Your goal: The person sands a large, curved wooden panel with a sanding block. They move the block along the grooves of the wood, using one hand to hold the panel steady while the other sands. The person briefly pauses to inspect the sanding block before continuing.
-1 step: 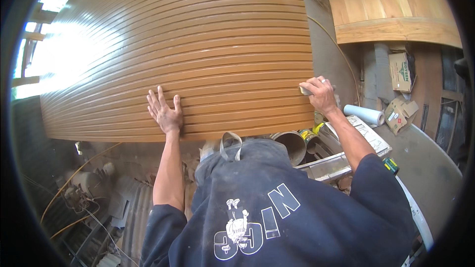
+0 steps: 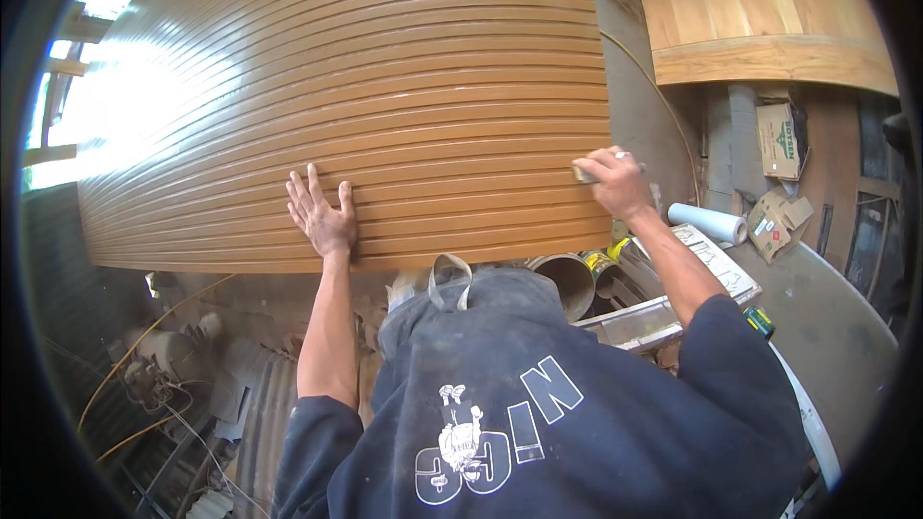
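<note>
A large brown wooden panel [image 2: 433, 135] with many parallel grooves fills the upper left and middle. Flat on its near part lies my left hand [image 2: 322, 216], fingers spread and nothing held. At the panel's right edge, my right hand [image 2: 618, 185] is closed round a small pale block [image 2: 583, 174] that looks like a sanding block. The block's left end pokes out past the fingers and rests at the grooved surface; the rest is hidden under the hand.
Right of the panel are a plain wooden board [image 2: 769, 14], cardboard boxes [image 2: 781, 141] and a white roll [image 2: 708, 223]. An open can [image 2: 565, 285] and a white tray [image 2: 635, 325] stand below its near right corner. A yellow hose [image 2: 659, 91] runs along the right; machinery [image 2: 173, 360] sits lower left.
My right hand has shifted slightly left with the pale block, so more of the block's end lies over the panel. My left hand stays in place.
</note>
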`<state>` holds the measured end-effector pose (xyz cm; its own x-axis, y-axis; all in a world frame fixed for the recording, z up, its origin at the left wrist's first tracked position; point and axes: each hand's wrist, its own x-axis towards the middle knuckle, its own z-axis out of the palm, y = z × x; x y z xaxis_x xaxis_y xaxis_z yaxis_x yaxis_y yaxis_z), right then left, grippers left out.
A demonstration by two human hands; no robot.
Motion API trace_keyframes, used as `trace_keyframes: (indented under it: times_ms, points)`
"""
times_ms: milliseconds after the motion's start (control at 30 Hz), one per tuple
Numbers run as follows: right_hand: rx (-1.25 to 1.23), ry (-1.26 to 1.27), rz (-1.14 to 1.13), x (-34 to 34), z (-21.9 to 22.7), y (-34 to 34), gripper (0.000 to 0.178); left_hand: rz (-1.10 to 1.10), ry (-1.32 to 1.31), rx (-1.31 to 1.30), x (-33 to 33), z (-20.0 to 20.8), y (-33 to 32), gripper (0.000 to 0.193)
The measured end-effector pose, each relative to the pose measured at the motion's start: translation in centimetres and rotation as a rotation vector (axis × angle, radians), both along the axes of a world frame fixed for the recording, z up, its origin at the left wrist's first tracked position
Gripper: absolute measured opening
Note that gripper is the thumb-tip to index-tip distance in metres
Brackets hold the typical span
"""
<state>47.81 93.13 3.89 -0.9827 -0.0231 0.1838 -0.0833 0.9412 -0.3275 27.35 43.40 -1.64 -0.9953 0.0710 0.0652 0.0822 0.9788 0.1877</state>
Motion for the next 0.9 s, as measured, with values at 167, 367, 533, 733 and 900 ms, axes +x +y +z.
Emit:
trace_keyframes:
  times_ms: [167, 367, 533, 733, 900]
  points:
    - [-0.048, 0.066, 0.158, -8.8, -1.4, -16.0, 0.018, 0.005, -0.03, -0.024, -0.2, 0.4, 0.3, 0.079]
    - [-0.071, 0.047, 0.077, -14.1, -2.1, -26.3, 0.01, -0.026, 0.001, 0.01, -0.5, 0.2, 0.2, 0.08]
    - [-0.065, 0.124, 0.029, -5.0, -0.3, -10.9, 0.028, -0.026, 0.001, 0.002, 0.1, 0.4, -0.2, 0.079]
    - [-0.03, -0.077, -0.035, 1.8, 0.9, 2.3, 0.031, 0.02, -0.093, 0.076, 0.0, 1.2, 0.4, 0.081]
    - [-0.091, -0.001, 0.098, -0.6, -0.1, -0.3, 0.032, -0.023, -0.154, 0.082, 1.0, 1.3, -2.8, 0.082]
